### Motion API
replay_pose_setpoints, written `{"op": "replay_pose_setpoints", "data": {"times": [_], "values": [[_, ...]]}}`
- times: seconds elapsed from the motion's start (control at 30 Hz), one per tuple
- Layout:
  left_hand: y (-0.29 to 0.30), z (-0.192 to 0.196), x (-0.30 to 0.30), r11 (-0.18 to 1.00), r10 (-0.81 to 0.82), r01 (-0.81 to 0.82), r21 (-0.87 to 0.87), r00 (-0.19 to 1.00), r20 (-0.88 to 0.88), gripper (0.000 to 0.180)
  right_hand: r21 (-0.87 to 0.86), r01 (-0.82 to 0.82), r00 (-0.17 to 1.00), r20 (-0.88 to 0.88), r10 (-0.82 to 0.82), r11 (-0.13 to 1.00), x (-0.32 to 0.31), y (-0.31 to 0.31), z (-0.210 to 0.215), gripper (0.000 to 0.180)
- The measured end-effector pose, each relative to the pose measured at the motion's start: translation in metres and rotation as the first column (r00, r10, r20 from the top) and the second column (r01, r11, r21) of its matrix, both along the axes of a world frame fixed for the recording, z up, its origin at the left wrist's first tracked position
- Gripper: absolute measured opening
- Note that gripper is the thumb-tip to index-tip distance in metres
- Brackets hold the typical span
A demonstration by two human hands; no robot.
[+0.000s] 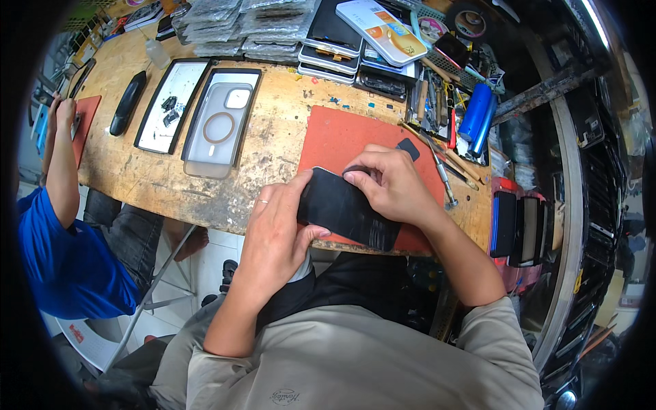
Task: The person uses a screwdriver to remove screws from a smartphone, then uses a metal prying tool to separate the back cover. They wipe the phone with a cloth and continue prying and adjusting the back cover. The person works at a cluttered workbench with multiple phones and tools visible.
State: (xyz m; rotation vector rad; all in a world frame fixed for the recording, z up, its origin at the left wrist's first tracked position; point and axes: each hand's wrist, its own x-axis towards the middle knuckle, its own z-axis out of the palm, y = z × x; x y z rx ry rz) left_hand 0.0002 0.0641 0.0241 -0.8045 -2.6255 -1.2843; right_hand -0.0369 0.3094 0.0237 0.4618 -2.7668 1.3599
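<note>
A black smartphone (pixel 345 208) with a glossy, streaked face is held at a slant above the near part of the red mat (pixel 335 133). My left hand (pixel 273 222), a ring on one finger, grips its left end, thumb along the near edge and fingers at the far corner. At the phone's far edge my right hand (pixel 393 181) is closed in a pinch around a small, thin dark piece (pixel 355 169); my fingers hide most of it. Beyond my right knuckles lies a small dark rounded pad (pixel 408 147) on the mat.
Left on the wooden bench (pixel 273 143) lie a clear phone case (pixel 217 133) on a tray, a white tray of small parts (pixel 171 109) and a black elongated tool (pixel 128 102). Screwdrivers (pixel 441 167) lie to the right, stacked tablets (pixel 331 55) behind. A co-worker in blue (pixel 68 246) sits left.
</note>
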Motion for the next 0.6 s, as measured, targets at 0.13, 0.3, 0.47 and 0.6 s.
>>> {"op": "replay_pose_setpoints", "data": {"times": [0.13,0.3,0.47,0.6], "values": [[-0.003,0.0,-0.001,0.998,-0.004,0.007,-0.057,0.999,0.053,0.075,0.023,-0.052,0.992,-0.111,0.054,0.998,0.003,0.002,0.0,0.007],[-0.004,-0.004,-0.004,0.999,-0.039,0.038,-0.022,0.998,-0.046,0.054,0.147,-0.071,0.973,-0.208,0.101,0.987,0.013,0.006,0.013,0.007],[-0.003,-0.008,-0.013,0.988,-0.151,0.149,-0.045,0.987,-0.062,0.048,0.196,0.032,0.992,-0.128,-0.007,0.98,0.025,0.009,0.018,0.004],[-0.001,-0.006,-0.015,0.983,-0.171,0.167,-0.071,0.984,-0.056,0.044,0.169,0.055,0.98,-0.198,-0.021,0.984,0.024,0.007,0.008,0.005]]}}
